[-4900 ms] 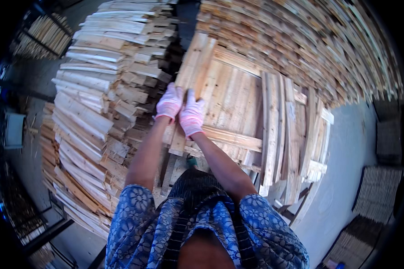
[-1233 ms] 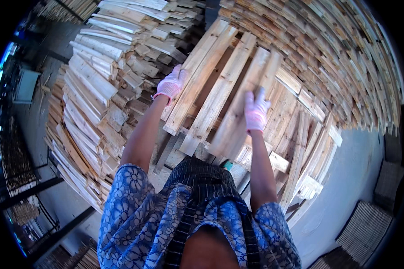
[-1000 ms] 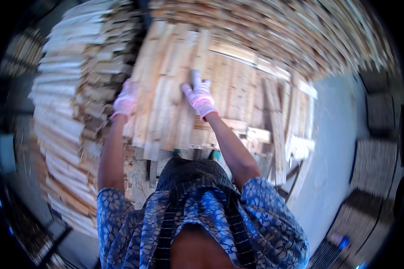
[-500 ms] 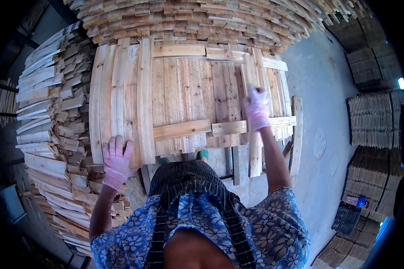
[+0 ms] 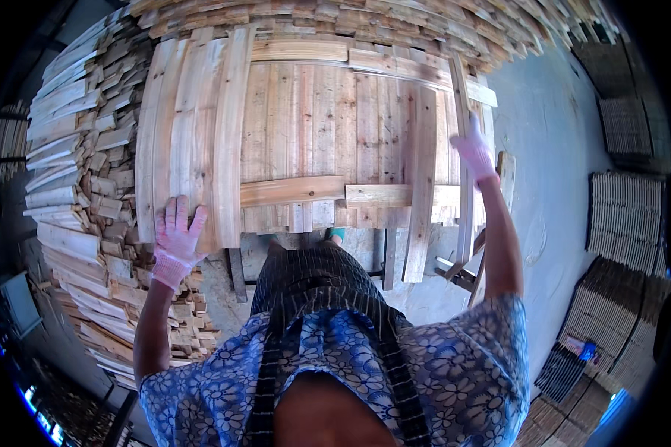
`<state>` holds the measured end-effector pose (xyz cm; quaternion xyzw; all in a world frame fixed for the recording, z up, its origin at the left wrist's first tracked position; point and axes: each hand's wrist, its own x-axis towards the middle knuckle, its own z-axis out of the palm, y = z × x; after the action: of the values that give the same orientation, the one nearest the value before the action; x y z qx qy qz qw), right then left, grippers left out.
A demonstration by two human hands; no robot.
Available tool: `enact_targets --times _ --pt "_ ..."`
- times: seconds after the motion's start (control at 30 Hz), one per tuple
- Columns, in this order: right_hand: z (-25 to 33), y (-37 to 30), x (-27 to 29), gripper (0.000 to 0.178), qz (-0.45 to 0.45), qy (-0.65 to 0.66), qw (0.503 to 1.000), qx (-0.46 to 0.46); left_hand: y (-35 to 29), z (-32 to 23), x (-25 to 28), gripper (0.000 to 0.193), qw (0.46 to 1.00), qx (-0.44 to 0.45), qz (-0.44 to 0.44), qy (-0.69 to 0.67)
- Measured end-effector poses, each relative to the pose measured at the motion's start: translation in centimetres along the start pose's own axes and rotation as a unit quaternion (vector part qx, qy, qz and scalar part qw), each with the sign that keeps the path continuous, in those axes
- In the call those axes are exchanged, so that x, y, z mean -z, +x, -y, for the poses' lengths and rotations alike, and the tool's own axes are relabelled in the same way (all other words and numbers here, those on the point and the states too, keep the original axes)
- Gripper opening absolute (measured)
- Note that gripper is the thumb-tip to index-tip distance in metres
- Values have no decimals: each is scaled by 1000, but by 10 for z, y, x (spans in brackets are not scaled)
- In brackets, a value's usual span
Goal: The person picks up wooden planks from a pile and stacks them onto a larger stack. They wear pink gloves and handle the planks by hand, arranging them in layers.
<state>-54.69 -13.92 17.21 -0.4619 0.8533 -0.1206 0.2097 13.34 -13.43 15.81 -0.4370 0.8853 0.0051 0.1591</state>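
Note:
My left hand point(image 5: 177, 237), in a pinkish-white glove, lies with its fingers spread on the near ends of several long pale wooden slats point(image 5: 194, 134) set side by side. My right hand point(image 5: 476, 155), gloved too, spans a narrow wooden slat point(image 5: 461, 97) at the right, thumb over its left edge. That slat runs away from me across the two crosswise boards, the far board point(image 5: 402, 67) and the near board point(image 5: 379, 195). Left of it lies another wooden slat point(image 5: 423, 179), its near end jutting past the layer of planks point(image 5: 313, 127) below.
Cut wood is piled along the left point(image 5: 67, 179) and across the far side point(image 5: 335, 18). Dark metal legs point(image 5: 389, 257) stand under the planks. Bundled stacks of slats point(image 5: 626, 220) line the right side of the grey floor point(image 5: 548, 171).
My right hand has moved right with a slat, which now lies near the right end of the boards. My left hand stays spread on the slats at the left.

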Motion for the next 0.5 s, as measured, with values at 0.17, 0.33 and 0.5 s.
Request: enact_targets --times 0.17,0.33,0.5 --pt "10 -124 -76 90 -21 -162 986 7 -1 0 8 105 1000 -2 -12 -18" --pt "79 -160 -82 91 -39 -45 996 -63 0 14 -13 100 993 -36 -113 -13" --pt "202 -143 -91 90 -4 32 997 64 -5 14 3 89 994 -27 -86 -54"
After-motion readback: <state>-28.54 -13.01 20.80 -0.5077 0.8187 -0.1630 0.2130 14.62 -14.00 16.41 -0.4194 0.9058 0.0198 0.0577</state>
